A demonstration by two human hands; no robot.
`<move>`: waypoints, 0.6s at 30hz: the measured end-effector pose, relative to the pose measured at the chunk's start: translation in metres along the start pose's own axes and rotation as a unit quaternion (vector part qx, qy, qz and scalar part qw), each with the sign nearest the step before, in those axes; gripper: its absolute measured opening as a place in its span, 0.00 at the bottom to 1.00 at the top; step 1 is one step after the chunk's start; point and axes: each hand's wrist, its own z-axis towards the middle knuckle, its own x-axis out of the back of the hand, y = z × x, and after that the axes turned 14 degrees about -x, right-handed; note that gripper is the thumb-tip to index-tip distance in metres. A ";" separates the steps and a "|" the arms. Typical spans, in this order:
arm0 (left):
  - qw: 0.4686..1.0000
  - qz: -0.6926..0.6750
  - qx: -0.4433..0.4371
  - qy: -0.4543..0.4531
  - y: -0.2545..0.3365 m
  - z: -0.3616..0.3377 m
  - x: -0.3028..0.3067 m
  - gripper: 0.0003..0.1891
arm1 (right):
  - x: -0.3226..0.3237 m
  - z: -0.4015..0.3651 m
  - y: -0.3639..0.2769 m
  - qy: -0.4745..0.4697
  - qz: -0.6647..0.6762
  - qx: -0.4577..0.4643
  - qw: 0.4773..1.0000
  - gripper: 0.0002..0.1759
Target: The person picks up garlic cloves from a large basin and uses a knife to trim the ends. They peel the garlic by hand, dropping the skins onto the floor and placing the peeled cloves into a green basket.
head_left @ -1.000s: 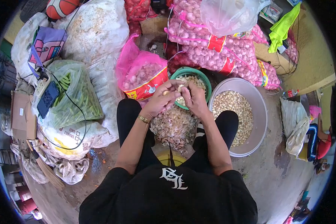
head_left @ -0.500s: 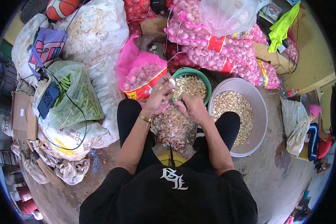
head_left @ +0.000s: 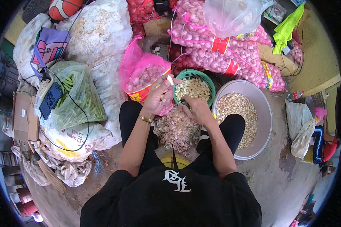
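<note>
Pinching a pale garlic clove [head_left: 170, 80] in its fingertips, the left hand [head_left: 159, 99] sits at the nine o'clock rim of the green basket [head_left: 195, 72]. The right hand [head_left: 197, 110] touches the basket's six o'clock edge, fingers curled; whether it grips anything cannot be told. Papery skins [head_left: 176, 130] lie just beneath both hands.

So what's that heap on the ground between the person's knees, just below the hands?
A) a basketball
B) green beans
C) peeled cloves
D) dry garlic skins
D: papery garlic skins lie heaped between the knees, under the left hand, which pinches a pale clove, and the right hand; the loose cloves sit in the green basket and the grey basin.
</note>
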 end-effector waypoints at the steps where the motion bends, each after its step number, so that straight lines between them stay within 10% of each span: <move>1: 1.000 0.000 -0.001 0.000 0.000 0.001 0.001 0.14 | 0.000 0.000 0.000 0.000 0.000 0.001 1.000 0.18; 13: 1.000 -0.011 -0.005 -0.006 -0.002 0.001 0.000 0.13 | 0.015 0.000 -0.010 -0.025 0.001 -0.024 0.999 0.16; 18: 0.998 0.057 0.001 -0.012 -0.007 0.002 0.002 0.13 | 0.014 0.014 -0.032 0.120 0.321 -0.016 0.939 0.10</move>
